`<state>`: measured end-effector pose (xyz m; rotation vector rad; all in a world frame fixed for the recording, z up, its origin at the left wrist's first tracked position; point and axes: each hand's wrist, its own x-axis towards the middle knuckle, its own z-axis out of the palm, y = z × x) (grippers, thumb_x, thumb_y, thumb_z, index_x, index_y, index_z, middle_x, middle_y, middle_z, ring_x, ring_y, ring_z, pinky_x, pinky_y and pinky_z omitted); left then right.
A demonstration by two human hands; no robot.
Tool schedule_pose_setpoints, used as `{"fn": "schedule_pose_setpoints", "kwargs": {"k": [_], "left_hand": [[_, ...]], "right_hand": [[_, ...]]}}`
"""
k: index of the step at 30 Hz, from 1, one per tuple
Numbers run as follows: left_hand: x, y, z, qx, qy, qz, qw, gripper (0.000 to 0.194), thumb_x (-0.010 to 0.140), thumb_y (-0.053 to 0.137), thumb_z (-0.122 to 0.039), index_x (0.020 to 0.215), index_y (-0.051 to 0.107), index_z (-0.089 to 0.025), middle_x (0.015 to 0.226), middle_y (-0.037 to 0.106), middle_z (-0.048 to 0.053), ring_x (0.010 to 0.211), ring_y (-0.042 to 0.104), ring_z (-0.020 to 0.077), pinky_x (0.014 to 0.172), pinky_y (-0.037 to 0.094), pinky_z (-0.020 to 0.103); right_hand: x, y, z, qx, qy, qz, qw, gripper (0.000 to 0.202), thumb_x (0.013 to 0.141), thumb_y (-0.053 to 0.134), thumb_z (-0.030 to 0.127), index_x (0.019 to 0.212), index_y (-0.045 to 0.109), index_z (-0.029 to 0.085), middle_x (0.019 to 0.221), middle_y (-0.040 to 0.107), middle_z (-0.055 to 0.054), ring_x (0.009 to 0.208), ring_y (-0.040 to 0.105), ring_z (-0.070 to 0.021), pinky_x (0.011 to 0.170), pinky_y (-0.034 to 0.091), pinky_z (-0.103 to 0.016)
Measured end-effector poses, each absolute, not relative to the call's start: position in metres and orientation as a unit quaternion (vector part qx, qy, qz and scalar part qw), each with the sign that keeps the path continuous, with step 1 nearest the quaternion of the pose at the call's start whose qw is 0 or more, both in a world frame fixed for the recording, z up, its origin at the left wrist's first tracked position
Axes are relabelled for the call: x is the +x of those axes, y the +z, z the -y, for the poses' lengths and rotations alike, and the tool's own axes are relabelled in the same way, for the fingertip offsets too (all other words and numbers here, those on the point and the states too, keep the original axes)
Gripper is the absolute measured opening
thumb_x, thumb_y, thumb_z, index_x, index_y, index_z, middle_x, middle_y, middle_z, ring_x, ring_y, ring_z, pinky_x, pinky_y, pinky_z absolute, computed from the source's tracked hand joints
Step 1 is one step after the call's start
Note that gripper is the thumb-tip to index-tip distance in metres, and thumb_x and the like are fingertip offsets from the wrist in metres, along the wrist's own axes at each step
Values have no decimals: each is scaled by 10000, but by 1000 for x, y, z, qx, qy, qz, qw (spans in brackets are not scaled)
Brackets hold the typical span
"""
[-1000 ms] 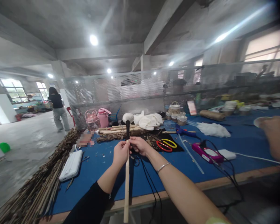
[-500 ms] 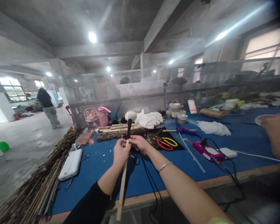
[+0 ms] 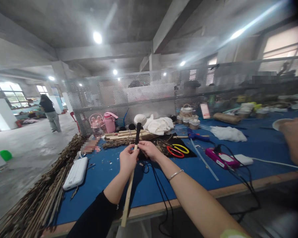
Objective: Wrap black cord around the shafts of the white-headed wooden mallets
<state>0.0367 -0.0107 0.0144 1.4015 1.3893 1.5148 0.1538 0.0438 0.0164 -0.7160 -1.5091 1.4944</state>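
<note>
A pale wooden stick (image 3: 129, 195) with a black-wrapped upper end (image 3: 138, 134) slants up from the table's front edge. My left hand (image 3: 128, 159) is closed around it just below the black part. The fingertips of my right hand (image 3: 149, 150) pinch at the lower end of the black wrapping, where a thin black cord (image 3: 157, 178) hangs down over the table edge. Behind the stick's tip lie a round white bundle (image 3: 140, 119) and a white cloth (image 3: 159, 125). Scissors with red and yellow handles (image 3: 180, 150) rest right of my right hand.
Dry twigs (image 3: 44, 188) line the left side, beside a white power bank (image 3: 75, 173). A blue glue gun (image 3: 197, 136), a purple power strip (image 3: 222, 158) and a clear glue stick (image 3: 205, 160) lie right. Another person's hand (image 3: 295, 138) holds a bowl at far right.
The stick has risen slightly toward the back, its lower end now higher in view. Both hands have moved up a little with it. The person in the background has shifted slightly.
</note>
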Motion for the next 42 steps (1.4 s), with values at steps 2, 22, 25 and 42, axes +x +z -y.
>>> {"fn": "schedule_pose_setpoints", "kwargs": {"k": [2,22,25,42], "left_hand": [[36,14,10,529,581,-527,324,213,687,593,-267,860,636,-151,434,502,-59,340,401,53,340,306,147],[47,10,6,472,629,-435,439,288,754,553,-373,894,483,-130,584,576,-21,355,468,55,339,367,162],[47,12,8,478,624,-426,448,288,753,562,-370,901,488,-133,606,579,-17,372,472,52,351,376,163],[46,18,12,446,607,-507,419,306,650,674,-296,828,481,-137,467,449,-83,339,386,37,322,308,146]], "right_hand": [[153,15,-45,-290,600,604,437,282,718,619,386,808,584,121,370,296,106,304,182,-26,314,101,-187],[159,18,-47,-231,663,599,386,297,724,626,383,868,560,131,463,456,69,297,238,-11,299,107,-152],[160,15,-49,-227,656,603,394,307,733,619,401,873,559,134,463,453,70,297,258,-17,300,119,-157],[150,17,-44,-276,629,572,449,248,678,651,339,768,556,129,406,388,90,290,209,-16,294,111,-184]]}}
